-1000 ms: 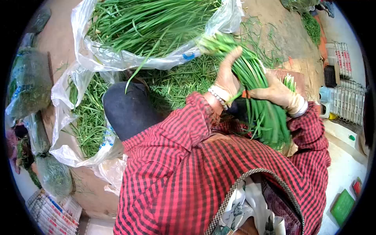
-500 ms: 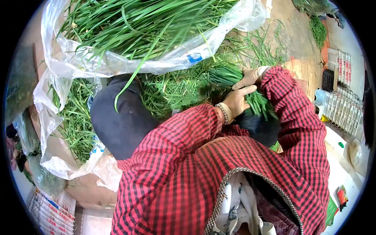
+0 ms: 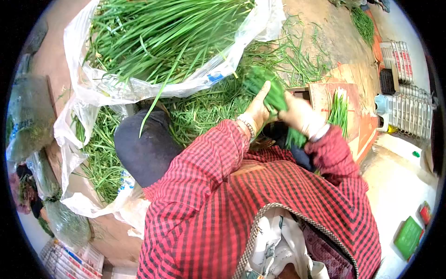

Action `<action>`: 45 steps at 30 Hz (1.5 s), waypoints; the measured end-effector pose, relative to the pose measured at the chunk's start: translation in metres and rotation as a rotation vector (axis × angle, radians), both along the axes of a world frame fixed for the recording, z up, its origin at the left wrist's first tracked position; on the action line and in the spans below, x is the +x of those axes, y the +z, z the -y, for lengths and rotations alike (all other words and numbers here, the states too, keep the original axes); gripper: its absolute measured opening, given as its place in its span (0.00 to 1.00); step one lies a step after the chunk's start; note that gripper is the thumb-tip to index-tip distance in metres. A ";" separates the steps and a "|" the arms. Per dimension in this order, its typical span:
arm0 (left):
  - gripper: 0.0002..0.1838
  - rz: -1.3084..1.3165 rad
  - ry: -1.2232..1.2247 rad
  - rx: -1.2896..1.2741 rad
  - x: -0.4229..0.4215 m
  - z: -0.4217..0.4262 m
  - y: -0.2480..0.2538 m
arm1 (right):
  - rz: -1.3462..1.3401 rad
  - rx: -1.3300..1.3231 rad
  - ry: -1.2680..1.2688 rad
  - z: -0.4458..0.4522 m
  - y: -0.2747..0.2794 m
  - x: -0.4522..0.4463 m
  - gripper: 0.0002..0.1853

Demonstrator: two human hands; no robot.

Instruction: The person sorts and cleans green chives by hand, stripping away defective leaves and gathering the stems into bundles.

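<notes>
Between my hands is a bunch of green garlic chives (image 3: pixel 269 86), its leafy end tilted up and away and its other end hanging towards my lap. My left hand (image 3: pixel 258 109), with a beaded bracelet at the wrist, is closed round the bunch from the left, thumb upright along it. From the right, my right hand (image 3: pixel 299 113) is closed on the bunch's middle; motion smears its fingers. To the right of it, a smaller bunch of chives (image 3: pixel 339 110) with pale ends lies on a cardboard box (image 3: pixel 318 95).
A large heap of long chives (image 3: pixel 172 37) lies in a clear plastic bag (image 3: pixel 134 90) ahead. Loose trimmings (image 3: pixel 209 109) cover the floor around my knee (image 3: pixel 146 139). White crates (image 3: pixel 411 111) stand at the right, and filled plastic bags (image 3: pixel 30 111) at the left.
My hands have shifted slightly left with the bunch, which is now tilted more upright. My right arm has drawn back, uncovering the small bunch on the box. The whole view has shifted.
</notes>
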State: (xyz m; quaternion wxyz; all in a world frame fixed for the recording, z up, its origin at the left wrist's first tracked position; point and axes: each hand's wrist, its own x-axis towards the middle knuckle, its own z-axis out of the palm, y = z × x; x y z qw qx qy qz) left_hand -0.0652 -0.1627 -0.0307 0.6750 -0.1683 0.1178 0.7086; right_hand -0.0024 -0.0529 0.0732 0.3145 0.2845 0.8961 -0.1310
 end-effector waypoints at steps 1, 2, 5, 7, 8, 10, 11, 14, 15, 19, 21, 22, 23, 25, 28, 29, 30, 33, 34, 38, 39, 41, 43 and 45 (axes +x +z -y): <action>0.23 0.185 0.042 -0.075 0.003 -0.009 0.002 | -0.026 0.041 -0.020 0.024 -0.002 0.012 0.31; 0.19 0.080 -0.001 -0.150 0.015 -0.013 -0.020 | -0.152 0.033 -0.014 0.041 -0.008 0.030 0.30; 0.08 -0.130 -0.109 -0.375 0.021 0.003 -0.022 | -0.581 -0.208 -0.052 0.064 -0.024 0.079 0.26; 0.08 -0.175 -0.175 -0.327 0.015 0.021 -0.009 | -0.756 -0.488 -0.303 0.051 -0.030 0.093 0.23; 0.08 -0.282 -0.150 -0.313 0.015 0.032 0.008 | -0.618 -0.875 -0.775 0.041 -0.017 0.095 0.21; 0.09 -0.389 -0.158 -0.293 0.015 0.049 0.048 | -0.582 -1.105 -0.883 0.044 -0.003 0.092 0.18; 0.10 -0.479 -0.151 -0.276 0.019 0.056 0.058 | -0.607 -1.164 -0.831 0.055 0.008 0.080 0.20; 0.16 -0.671 -0.129 -0.205 0.022 0.079 0.104 | -0.893 -1.253 -0.546 0.049 -0.038 0.065 0.27; 0.17 -0.738 -0.111 -0.197 0.023 0.085 0.110 | -1.004 -1.351 -0.641 0.044 -0.038 0.054 0.26; 0.17 -1.127 -0.251 -0.221 0.020 0.117 0.130 | -1.296 -1.637 -1.053 0.024 0.030 0.006 0.25; 0.18 -1.065 -0.253 -0.282 0.014 0.133 0.139 | -1.595 -1.568 -1.007 0.020 0.060 -0.007 0.24; 0.19 -1.126 -0.296 -0.236 0.003 0.142 0.147 | -1.605 -1.482 -1.028 0.012 0.064 -0.014 0.22; 0.21 -1.165 -0.287 -0.251 -0.004 0.151 0.158 | -1.611 -1.395 -1.049 0.001 0.067 -0.023 0.20; 0.23 -1.172 -0.262 -0.266 -0.018 0.170 0.179 | -1.538 -1.123 -0.771 -0.013 0.058 -0.027 0.18; 0.26 -1.213 -0.343 -0.314 -0.025 0.204 0.201 | -1.385 -0.739 -0.389 -0.016 0.050 -0.024 0.17; 0.26 -1.211 -0.348 -0.323 -0.021 0.211 0.204 | -1.329 -0.621 -0.270 -0.011 0.053 -0.022 0.18; 0.26 -1.174 -0.338 -0.346 -0.016 0.217 0.207 | -1.172 -0.616 -0.369 -0.012 0.060 -0.012 0.19; 0.28 -1.093 -0.339 -0.365 -0.009 0.237 0.202 | -1.157 -0.655 -0.651 -0.058 0.033 0.003 0.16; 0.28 -1.037 -0.323 -0.362 -0.004 0.240 0.204 | -1.155 -0.662 -0.653 -0.065 0.025 0.007 0.16; 0.30 -0.946 -0.277 -0.316 0.009 0.249 0.199 | -1.085 -0.352 -0.564 -0.087 -0.011 0.027 0.17; 0.31 -0.935 -0.283 -0.302 0.009 0.251 0.197 | -1.189 -0.310 -0.629 -0.096 -0.019 0.034 0.18; 0.31 -0.942 -0.252 -0.338 0.008 0.255 0.205 | -1.070 -0.357 -0.661 -0.127 -0.033 0.058 0.19; 0.30 -0.953 -0.247 -0.373 0.002 0.263 0.201 | -0.955 -0.406 -0.688 -0.127 -0.030 0.064 0.21; 0.29 -1.053 -0.220 -0.416 0.001 0.262 0.198 | -0.435 -0.125 0.193 -0.095 0.005 0.064 0.31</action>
